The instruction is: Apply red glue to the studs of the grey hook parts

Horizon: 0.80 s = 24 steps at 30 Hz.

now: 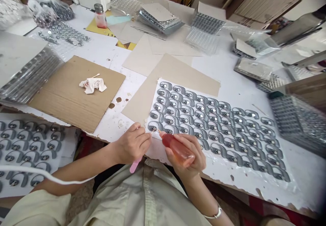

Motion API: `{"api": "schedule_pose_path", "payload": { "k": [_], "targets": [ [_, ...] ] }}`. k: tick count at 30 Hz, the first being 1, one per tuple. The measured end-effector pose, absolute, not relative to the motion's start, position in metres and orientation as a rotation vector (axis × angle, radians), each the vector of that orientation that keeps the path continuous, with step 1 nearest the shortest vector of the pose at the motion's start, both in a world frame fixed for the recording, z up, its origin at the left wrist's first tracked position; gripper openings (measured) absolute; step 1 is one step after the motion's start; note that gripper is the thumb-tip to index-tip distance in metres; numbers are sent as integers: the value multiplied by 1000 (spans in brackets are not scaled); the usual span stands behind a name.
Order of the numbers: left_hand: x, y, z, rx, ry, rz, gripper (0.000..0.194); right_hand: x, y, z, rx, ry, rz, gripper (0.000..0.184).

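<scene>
My right hand [189, 156] is wrapped round a soft squeeze bottle [178, 150] of reddish-orange liquid. Its narrow nozzle points up and left, at the near left corner of a sheet of grey curved pieces [211, 117], each with a shiny round stone or stud. Closed in a pinch, my left hand [133, 144] holds a slim pink-handled tool [135, 164], whose flat end sticks out below the fist. The tool's tip is too small to make out, close to the nozzle and the corner piece [153, 127].
Brown cardboard [76, 93] with a crumpled tissue [93, 84] and a cotton swab lies left. Behind stand a small capped jar [100, 17] and stacked trays [160, 17]. More stacked trays [300, 120] stand right. Another sheet of pieces [28, 151] sits lower left, near a white cable [51, 175].
</scene>
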State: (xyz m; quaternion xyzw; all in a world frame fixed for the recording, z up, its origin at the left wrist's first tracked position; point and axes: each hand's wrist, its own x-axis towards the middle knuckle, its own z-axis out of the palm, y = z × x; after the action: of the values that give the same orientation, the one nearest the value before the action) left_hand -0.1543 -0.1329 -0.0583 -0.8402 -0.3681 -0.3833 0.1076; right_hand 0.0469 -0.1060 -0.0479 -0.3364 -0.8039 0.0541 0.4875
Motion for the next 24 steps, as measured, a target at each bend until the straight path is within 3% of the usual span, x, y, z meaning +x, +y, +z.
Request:
{"api": "schedule_pose_path", "payload": {
  "k": [24],
  "targets": [
    [-154,-132,-55,-2477,-1087,-1103,12,44,-110,-49,-802,-1979,104,36]
  ]
}}
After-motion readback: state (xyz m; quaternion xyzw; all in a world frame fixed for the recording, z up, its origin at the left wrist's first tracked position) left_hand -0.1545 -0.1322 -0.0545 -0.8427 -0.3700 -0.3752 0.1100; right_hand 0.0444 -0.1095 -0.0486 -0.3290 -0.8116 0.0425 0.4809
